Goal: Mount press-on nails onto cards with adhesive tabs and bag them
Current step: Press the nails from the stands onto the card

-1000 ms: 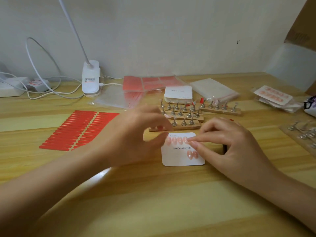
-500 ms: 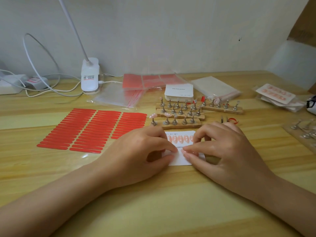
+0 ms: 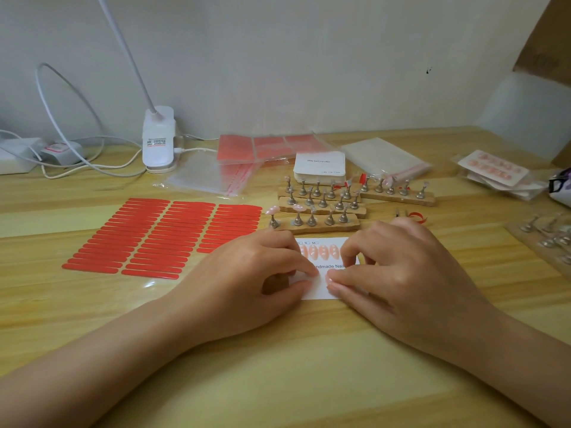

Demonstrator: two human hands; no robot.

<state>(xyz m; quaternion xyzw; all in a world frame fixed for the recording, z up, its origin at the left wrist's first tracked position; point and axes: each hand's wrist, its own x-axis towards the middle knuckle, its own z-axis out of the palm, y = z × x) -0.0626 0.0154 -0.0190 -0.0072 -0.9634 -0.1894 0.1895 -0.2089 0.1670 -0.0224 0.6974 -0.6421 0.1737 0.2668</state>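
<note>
Together, hands on card

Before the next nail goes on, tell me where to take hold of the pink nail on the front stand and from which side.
Pinch the pink nail by its two long edges, coming from above and the left. It sits raised on the end peg of the front wooden stand, its top facing up, and that side is open table. The left hand is nearest; both hands now rest on the card.

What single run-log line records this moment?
step: mounting nails | left hand: on card | right hand: pressing card | top nail row: placed
</note>
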